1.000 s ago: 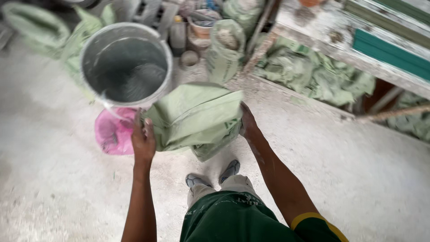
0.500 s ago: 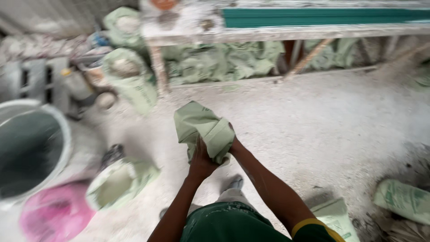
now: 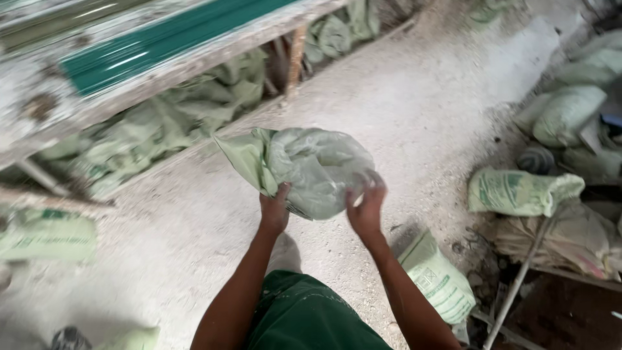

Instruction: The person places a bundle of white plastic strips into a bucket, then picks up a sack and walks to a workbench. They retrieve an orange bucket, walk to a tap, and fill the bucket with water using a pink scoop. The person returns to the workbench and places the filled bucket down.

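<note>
At the centre of the frame, both hands hold up a crumpled pale green woven plastic sack (image 3: 304, 170). The left hand (image 3: 275, 210) pinches its lower edge, fingers closed; the right hand (image 3: 366, 206) grips it with fingers curled, partly spread.

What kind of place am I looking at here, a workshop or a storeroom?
Likely a dusty workshop or building-materials store: pale green woven sacks lie about a powder-coated floor, beside a rough paint-spattered workbench. Both hands, left and right, hold an emptied sack.

dusty concrete floor (image 3: 421, 110), worn wooden bench (image 3: 129, 71)
</note>
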`<state>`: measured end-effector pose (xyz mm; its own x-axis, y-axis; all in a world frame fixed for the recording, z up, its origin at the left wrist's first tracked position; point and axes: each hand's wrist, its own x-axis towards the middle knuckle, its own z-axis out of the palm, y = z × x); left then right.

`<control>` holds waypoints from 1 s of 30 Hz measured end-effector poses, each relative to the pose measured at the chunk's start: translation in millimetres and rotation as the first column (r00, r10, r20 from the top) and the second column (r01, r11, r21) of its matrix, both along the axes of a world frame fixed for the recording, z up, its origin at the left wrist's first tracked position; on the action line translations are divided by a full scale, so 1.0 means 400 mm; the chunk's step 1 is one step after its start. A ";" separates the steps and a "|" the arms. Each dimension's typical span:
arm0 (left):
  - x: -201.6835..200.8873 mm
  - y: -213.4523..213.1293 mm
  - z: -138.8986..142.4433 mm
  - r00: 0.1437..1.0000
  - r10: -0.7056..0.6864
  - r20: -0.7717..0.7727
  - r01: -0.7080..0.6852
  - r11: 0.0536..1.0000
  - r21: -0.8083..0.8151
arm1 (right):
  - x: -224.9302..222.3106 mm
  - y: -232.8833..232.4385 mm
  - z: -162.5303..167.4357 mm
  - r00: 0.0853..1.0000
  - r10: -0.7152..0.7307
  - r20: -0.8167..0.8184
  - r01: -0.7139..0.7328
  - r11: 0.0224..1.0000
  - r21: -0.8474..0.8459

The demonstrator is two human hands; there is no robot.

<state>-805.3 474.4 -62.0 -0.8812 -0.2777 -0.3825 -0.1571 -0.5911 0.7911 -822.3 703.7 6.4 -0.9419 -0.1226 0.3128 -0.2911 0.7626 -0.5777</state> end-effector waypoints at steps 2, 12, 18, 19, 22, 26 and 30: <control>-0.127 0.046 -0.001 1.000 0.023 -0.003 -0.022 0.969 0.246 | -0.053 0.122 -0.051 0.966 -0.155 0.206 0.197 0.960 -0.198; -0.675 0.402 -0.075 0.879 -0.454 0.145 0.377 0.849 0.369 | -0.490 0.478 -0.193 0.714 0.257 0.651 0.634 0.156 -0.757; -0.996 0.543 -0.054 0.779 -0.597 0.194 0.532 0.791 0.302 | -0.721 0.630 -0.221 0.669 0.053 0.742 0.725 0.177 -0.666; -1.047 0.566 -0.060 0.769 -0.601 0.217 0.538 0.793 0.287 | -0.783 0.654 -0.245 0.618 -0.001 0.786 0.774 0.177 -0.608; -1.189 0.668 -0.101 0.723 -0.624 0.296 0.586 0.781 0.216 | -0.951 0.734 -0.326 0.632 -0.043 0.774 0.743 0.316 -0.590; -1.342 0.818 -0.187 0.685 -0.654 0.321 0.676 0.735 0.056 | -1.165 0.830 -0.405 0.705 -0.022 0.709 0.578 0.597 -0.556; -1.466 0.937 -0.230 0.621 -0.661 0.420 0.714 0.699 0.045 | -1.368 0.905 -0.357 0.697 -0.013 0.717 0.381 0.854 -0.355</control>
<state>-1391.7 849.3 -153.9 -0.6218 0.2845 -0.7297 -0.7756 -0.0942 0.6242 -1369.7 1065.8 -136.3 -0.8931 0.0704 -0.4444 0.4388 0.3543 -0.8258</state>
